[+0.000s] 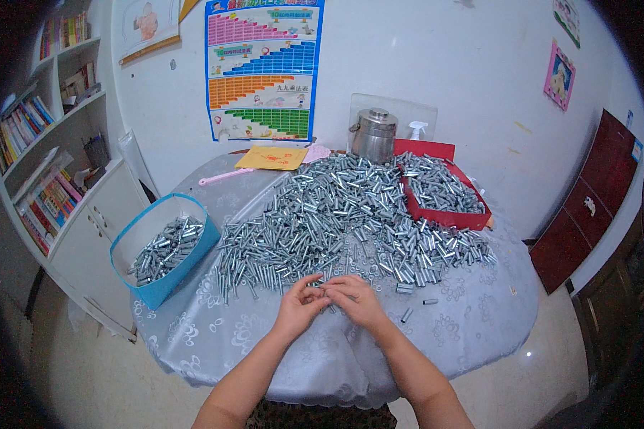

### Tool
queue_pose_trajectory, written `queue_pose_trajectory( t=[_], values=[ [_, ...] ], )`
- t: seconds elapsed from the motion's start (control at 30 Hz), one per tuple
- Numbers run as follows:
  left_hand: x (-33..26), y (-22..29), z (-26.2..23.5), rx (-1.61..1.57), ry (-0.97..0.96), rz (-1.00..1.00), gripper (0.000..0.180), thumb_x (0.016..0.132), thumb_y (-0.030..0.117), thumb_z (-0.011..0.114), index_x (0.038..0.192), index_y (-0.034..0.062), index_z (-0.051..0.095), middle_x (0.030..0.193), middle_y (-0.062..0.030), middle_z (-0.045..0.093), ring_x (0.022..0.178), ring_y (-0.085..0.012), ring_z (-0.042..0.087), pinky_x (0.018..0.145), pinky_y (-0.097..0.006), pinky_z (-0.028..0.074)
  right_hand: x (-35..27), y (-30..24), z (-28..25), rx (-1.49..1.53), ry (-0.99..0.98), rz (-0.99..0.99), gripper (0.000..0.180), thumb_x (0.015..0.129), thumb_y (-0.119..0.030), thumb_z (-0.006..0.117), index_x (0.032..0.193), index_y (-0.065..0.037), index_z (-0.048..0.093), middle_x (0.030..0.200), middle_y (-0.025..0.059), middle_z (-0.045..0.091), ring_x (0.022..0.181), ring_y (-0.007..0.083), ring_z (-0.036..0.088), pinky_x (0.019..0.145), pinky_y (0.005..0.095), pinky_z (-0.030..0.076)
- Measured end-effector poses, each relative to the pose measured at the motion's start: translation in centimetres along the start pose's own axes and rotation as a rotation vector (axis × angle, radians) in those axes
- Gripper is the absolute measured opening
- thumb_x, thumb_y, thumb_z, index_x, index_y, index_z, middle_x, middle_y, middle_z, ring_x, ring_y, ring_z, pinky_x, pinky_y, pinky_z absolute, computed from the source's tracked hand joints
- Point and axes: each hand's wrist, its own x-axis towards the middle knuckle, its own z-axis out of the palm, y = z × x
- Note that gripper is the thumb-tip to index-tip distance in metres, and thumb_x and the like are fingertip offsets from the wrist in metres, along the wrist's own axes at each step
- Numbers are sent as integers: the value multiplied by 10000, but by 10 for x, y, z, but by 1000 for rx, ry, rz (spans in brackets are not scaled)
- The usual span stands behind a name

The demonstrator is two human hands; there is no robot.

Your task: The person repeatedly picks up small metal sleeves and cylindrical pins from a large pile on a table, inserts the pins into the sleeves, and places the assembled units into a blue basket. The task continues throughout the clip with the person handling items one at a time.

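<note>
My left hand (300, 306) and my right hand (355, 299) meet at the near edge of a big heap of metal parts (322, 214). Their fingertips are pinched together, and whatever small piece is between them is mostly hidden. A bit of metal shows just below the fingers. On the heap's left side lie long thin bolts (247, 275); to the right are short shiny tubes (422, 264). Small nut-like rings (365, 270) are scattered between these, right beyond my fingers. Two loose tubes (406, 315) rest on the cloth right of my right hand.
A blue fabric bin (175, 277) of metal parts stands at left, a red box (447, 217) of tubes at back right. Behind the heap are a steel canister (374, 136), a white spray bottle (417, 130), a yellow envelope (273, 158) and a pink stick (225, 176). Grey cloth covers the round table.
</note>
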Motion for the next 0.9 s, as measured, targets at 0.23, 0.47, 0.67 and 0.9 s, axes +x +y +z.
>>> queue_pose_trajectory(
  t=[0.23, 0.47, 0.67, 0.9],
  values=[
    [6, 1, -9, -24, 138, 65, 339, 770, 2, 604, 1104, 16, 547, 802, -29, 612, 694, -58, 533, 627, -187, 433, 1, 11, -22, -336, 66, 151, 164, 724, -226, 621, 806, -95, 674, 862, 64, 614, 825, 247, 537, 734, 336, 418],
    [8, 0, -8, -43, 149, 80, 289, 779, 8, 596, 1067, 4, 569, 817, -54, 633, 680, -69, 546, 627, -189, 436, 0, 22, -11, -531, -30, 134, 181, 639, -264, 681, 766, -135, 681, 764, 53, 585, 791, 250, 514, 723, 361, 391],
    [8, 0, -12, -157, 219, 16, 250, 783, 13, 594, 1029, -21, 568, 841, -96, 638, 682, -102, 585, 632, -211, 484, 3, 16, -11, -522, -60, 166, 179, 623, -259, 693, 742, -127, 672, 789, 58, 603, 778, 269, 523, 719, 378, 396],
    [8, 2, -11, -252, 308, -78, 140, 800, 41, 585, 905, -43, 548, 810, -142, 622, 662, -186, 623, 592, -262, 532, 1, 12, -3, 458, 51, 571, 168, 736, -140, 670, 860, -39, 619, 816, 28, 621, 723, 111, 563, 655, 233, 435]
  ],
)
